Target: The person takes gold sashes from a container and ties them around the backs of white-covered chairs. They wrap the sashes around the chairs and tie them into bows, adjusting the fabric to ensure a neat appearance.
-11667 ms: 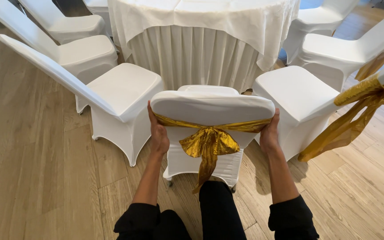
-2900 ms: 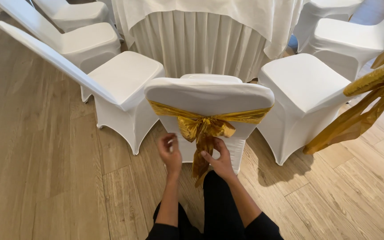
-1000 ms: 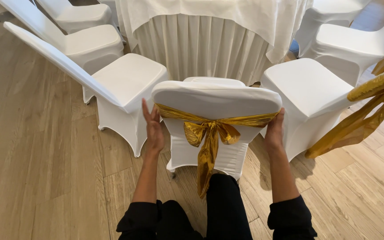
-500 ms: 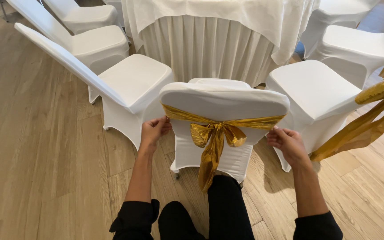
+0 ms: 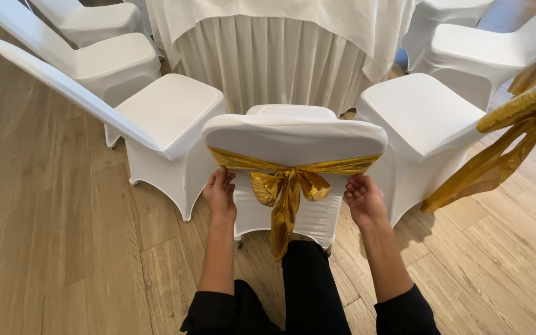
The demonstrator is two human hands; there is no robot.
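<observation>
Gold ribbon (image 5: 288,185) is tied in a bow around the back of the white chair (image 5: 293,133). Left hand (image 5: 220,193) touches the chair's edge, fingers loose. Right hand (image 5: 363,198) sits beside it, open and empty.

You are looking down into a bright, evenly lit room with soft, warm light. The white chair covers (image 5: 175,111) and the tablecloth (image 5: 280,25) are close to overexposed and lose some fold detail. The gold sash (image 5: 286,186) throws small sharp glints. Soft, short shadows fall on the wooden floor (image 5: 51,236) under the chairs, darkest to the right of the nearest chair. Focus is sharp throughout, with no motion blur. Straight lines bow slightly near the frame edges.
</observation>
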